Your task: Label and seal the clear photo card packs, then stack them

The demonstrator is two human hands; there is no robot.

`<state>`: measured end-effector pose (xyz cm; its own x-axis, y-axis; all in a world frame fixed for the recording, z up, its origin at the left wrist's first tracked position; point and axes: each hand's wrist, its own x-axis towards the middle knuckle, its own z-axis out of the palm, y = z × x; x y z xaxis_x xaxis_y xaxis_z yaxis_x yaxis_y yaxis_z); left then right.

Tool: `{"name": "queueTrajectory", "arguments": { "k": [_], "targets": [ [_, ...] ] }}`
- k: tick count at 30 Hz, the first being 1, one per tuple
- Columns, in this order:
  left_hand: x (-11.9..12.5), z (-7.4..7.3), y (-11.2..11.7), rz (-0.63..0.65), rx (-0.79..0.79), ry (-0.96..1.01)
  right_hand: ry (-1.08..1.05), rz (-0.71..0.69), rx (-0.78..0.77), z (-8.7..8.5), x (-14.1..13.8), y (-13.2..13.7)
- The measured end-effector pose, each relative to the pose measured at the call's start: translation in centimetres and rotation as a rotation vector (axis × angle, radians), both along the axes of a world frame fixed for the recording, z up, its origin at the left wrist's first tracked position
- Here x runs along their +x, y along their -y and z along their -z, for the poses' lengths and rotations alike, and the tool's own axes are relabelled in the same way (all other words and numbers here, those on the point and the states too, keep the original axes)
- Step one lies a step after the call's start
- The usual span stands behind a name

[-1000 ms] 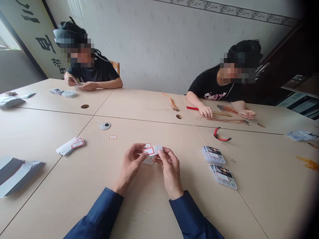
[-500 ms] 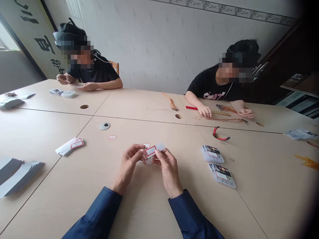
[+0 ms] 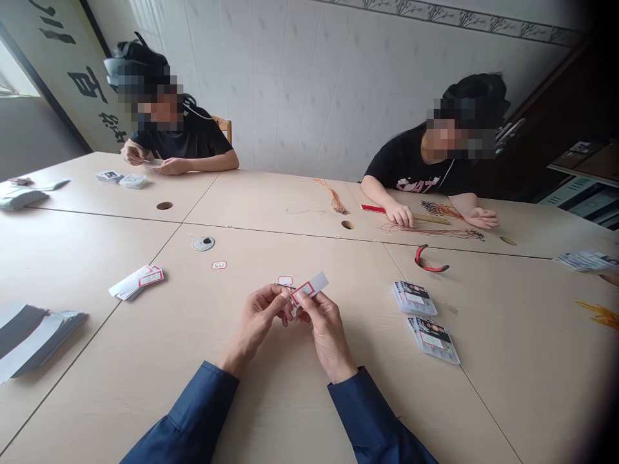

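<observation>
My right hand (image 3: 325,321) pinches a white paper strip (image 3: 318,282) with a red-bordered label (image 3: 304,291) on it, thumb on top. Close against the label's left end, my left hand (image 3: 264,312) is closed, thumb against fingers. Part of a flat item with a dark edge shows behind the left fingers; most of it is hidden, and I cannot tell what it is. Just beyond my hands a small red-bordered label (image 3: 285,280) lies on the table. Farther left is another small label (image 3: 219,265) with writing.
Labelled strips (image 3: 138,282) and a stack of white paper (image 3: 41,338) lie left. Right are clear cases with printed cards (image 3: 414,298), more such cases (image 3: 433,339) and red-handled pliers (image 3: 430,260). Across the table, two people handle cards and orange cords (image 3: 442,233).
The paper strip has tilted, its free right end swinging up. My left hand has shifted slightly right, closer to the right hand. The person at right has turned one hand more open.
</observation>
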<state>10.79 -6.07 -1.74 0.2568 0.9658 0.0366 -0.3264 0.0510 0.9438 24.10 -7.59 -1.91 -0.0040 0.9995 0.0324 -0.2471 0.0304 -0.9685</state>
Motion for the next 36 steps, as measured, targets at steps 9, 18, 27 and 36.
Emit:
{"name": "queueTrajectory", "arguments": {
  "k": [9,18,27,36],
  "targets": [
    [-0.01,-0.29,0.08,-0.006,0.011,-0.024,0.014,0.003,-0.02,0.01,0.16,-0.01],
    [-0.09,-0.18,0.09,0.01,-0.008,-0.025,0.008,0.023,-0.028,0.23,0.22,-0.06],
    [-0.02,-0.4,0.23,0.005,-0.018,-0.018,0.006,0.03,-0.02,0.09,0.18,-0.08],
    [-0.01,-0.6,0.26,0.046,-0.024,-0.017,-0.003,-0.032,-0.012,-0.21,0.12,0.01]
  ]
}}
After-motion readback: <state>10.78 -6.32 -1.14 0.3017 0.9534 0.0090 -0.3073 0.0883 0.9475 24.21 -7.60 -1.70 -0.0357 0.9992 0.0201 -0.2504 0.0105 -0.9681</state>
